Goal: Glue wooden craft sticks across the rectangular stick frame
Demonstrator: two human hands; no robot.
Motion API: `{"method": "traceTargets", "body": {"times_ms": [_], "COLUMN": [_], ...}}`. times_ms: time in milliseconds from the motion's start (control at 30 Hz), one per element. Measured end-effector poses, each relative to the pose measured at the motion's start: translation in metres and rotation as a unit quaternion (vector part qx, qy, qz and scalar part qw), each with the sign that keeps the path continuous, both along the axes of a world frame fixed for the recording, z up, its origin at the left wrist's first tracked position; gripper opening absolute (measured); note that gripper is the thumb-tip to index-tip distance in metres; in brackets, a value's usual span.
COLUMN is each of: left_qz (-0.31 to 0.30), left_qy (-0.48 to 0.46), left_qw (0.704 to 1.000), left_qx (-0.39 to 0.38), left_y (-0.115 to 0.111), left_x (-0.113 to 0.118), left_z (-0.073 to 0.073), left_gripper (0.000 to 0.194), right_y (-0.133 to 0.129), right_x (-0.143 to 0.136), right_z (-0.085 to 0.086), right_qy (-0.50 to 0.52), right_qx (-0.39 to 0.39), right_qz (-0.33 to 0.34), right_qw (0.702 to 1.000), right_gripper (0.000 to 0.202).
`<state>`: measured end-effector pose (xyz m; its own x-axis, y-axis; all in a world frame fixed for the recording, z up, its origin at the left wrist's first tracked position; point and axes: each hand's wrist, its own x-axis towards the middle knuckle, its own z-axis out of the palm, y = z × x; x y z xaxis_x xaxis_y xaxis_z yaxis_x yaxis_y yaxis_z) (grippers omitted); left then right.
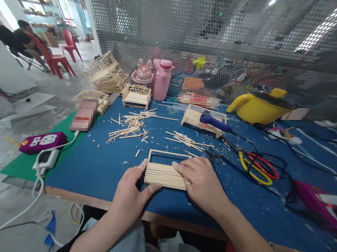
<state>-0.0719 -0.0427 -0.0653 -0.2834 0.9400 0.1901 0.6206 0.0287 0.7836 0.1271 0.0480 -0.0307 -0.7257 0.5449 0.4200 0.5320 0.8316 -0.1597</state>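
Note:
Between my hands, near the front edge of the blue table, is a small frame of wooden sticks (165, 176), its near part filled with parallel sticks and its far part an outline only. My left hand (133, 186) grips its left end, thumb along the near edge and a finger at the far left side. At the right end my right hand (201, 181) holds it, with thumb and fingertips pressed on the sticks. Loose sticks (186, 140) lie just beyond the frame. A bigger heap of cut sticks (131, 125) is farther left.
A blue glue gun (216, 122) rests on a stick model (187, 115). Pliers (212, 154) and scissors with yellow and red handles (254, 167) lie right among cables. Behind stand a yellow pot (258, 106), a pink flask (161, 82) and a finished-looking stick model (136, 96). A phone (84, 115) lies left.

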Motion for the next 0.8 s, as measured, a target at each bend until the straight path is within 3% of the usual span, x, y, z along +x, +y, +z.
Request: {"method": "traceTargets", "body": {"times_ms": [100,200,300,400,700,800], "left_qz": [0.002,0.007,-0.025,-0.087,-0.106,-0.117], "left_qy": [0.029,0.13,0.292,0.406,0.461,0.462], "left_qw": [1.0,0.99,0.947,0.898,0.869,0.865], "left_qx": [0.001,0.057,0.13,0.147,0.146,0.157], "left_y": [-0.002,-0.006,-0.007,-0.001,0.011,0.011], "left_x": [0.0,0.004,0.016,0.029,0.035,0.033], "left_z": [-0.001,0.002,0.008,0.011,0.001,0.0], "left_gripper": [0.058,0.065,0.068,0.055,0.045,0.046], "right_y": [0.0,-0.001,-0.002,-0.003,-0.004,-0.007], "right_x": [0.0,0.0,-0.001,-0.001,0.004,0.028], "right_z": [-0.002,-0.002,0.0,0.001,0.007,0.019], "right_qy": [0.0,0.004,0.002,-0.006,-0.005,0.121], "right_qx": [0.004,0.008,0.013,0.016,-0.014,-0.022], "right_qz": [-0.004,-0.005,-0.007,-0.014,-0.027,-0.127], "right_qw": [1.0,1.0,1.0,1.0,1.0,0.984], "right_gripper": [0.044,0.043,0.038,0.035,0.032,0.038]}}
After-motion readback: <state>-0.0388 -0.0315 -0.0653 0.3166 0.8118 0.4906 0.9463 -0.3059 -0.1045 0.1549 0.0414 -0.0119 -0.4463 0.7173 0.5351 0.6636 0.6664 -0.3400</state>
